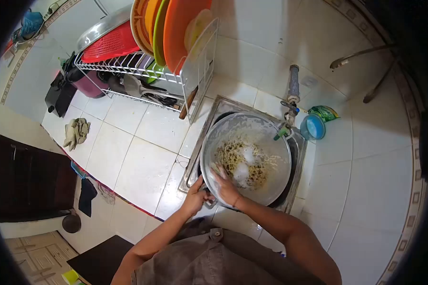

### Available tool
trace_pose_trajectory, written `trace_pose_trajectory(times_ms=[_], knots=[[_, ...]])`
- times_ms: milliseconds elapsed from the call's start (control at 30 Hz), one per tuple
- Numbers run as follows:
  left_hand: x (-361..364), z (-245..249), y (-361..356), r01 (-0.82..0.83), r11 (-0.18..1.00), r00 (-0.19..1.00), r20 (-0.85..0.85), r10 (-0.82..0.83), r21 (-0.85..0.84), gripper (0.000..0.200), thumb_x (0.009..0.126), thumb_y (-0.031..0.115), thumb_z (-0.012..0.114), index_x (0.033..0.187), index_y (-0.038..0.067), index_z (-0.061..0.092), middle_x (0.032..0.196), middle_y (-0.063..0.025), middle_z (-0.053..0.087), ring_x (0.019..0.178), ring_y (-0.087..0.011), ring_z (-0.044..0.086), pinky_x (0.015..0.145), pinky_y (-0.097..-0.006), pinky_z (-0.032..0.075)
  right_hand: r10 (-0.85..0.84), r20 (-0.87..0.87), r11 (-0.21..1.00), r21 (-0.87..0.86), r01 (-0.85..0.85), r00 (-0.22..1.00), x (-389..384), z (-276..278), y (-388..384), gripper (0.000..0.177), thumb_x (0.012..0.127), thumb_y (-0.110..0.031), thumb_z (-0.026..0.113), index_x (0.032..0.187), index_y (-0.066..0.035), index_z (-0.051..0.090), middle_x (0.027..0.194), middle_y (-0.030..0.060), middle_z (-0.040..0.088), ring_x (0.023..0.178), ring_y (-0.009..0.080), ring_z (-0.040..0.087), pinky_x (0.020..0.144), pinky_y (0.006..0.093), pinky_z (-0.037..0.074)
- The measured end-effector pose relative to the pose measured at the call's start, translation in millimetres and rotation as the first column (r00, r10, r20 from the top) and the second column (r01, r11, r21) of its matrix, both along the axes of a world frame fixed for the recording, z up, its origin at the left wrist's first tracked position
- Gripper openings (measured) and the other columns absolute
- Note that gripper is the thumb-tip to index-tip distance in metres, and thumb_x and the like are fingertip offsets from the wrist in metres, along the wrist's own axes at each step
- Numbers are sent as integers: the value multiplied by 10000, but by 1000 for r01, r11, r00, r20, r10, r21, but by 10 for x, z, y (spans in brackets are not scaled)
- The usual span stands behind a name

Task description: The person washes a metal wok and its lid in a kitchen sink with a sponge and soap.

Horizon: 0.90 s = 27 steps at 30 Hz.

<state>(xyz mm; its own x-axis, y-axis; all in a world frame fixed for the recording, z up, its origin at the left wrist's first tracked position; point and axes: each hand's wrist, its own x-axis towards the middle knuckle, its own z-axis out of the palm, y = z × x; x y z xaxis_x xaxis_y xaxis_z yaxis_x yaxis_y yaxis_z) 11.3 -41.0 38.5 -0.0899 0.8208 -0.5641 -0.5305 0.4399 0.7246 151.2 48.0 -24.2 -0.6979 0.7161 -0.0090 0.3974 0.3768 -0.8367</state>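
A large round metal basin (278, 178) rests in the sink (220, 107) under the tap (290, 114). Small pale and dark bits with patches of white foam (242, 172) lie in its bottom. My left hand (195, 198) is closed on the basin's rim or handle at the near left side. Inside the basin, against the near left wall, my right hand (227, 189) reaches down with its fingers partly spread, near the bits. I see nothing held in it.
A white dish rack (128, 71) with colourful plates and a red basket (110, 45) stands at the back left. A crumpled cloth (77, 133) lies on the tiled counter. Right of the tap are a blue bowl (313, 127) and a green packet (324, 113).
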Motion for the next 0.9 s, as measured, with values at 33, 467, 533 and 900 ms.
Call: trace_pose_trajectory(times_ms=[33, 467, 533, 900], knots=[[41, 18, -11, -31, 999, 1000, 4, 31, -5, 743, 749, -82, 387, 1469, 63, 280, 1217, -96, 549, 839, -130, 586, 687, -233, 479, 7, 34, 999, -48, -6, 999, 110, 74, -56, 528, 892, -79, 498, 1408, -117, 394, 1474, 255, 262, 1300, 432, 362, 1072, 410, 326], [225, 1035, 758, -264, 946, 805, 583, 109, 187, 507, 1001, 486, 301, 1254, 105, 519, 1246, -83, 561, 1126, -224, 530, 972, -356, 425, -266, -480, 915, 147, 376, 836, -151, 1595, -383, 379, 836, -33, 520, 1213, -15, 563, 1224, 193, 582, 1152, 358, 544, 1000, 373, 403], [292, 1017, 830, -200, 948, 871, 488, 57, 247, 476, 1004, 479, 291, 1187, 113, 536, 1177, -97, 579, 1070, -248, 550, 937, -400, 447, -232, -496, 929, 142, 341, 837, -193, 1773, -101, 407, 827, -14, 513, 1231, -15, 559, 1209, 200, 594, 1133, 358, 563, 980, 368, 423], [375, 1113, 1012, -189, 947, 887, 459, 52, 259, 430, 1006, 451, 301, 1238, 130, 468, 1160, -123, 575, 995, -308, 567, 859, -496, 476, -194, -538, 912, 209, 354, 820, -7, 1927, -105, 414, 813, 1, 481, 1215, -19, 580, 1207, 178, 606, 1146, 334, 560, 1012, 365, 400]])
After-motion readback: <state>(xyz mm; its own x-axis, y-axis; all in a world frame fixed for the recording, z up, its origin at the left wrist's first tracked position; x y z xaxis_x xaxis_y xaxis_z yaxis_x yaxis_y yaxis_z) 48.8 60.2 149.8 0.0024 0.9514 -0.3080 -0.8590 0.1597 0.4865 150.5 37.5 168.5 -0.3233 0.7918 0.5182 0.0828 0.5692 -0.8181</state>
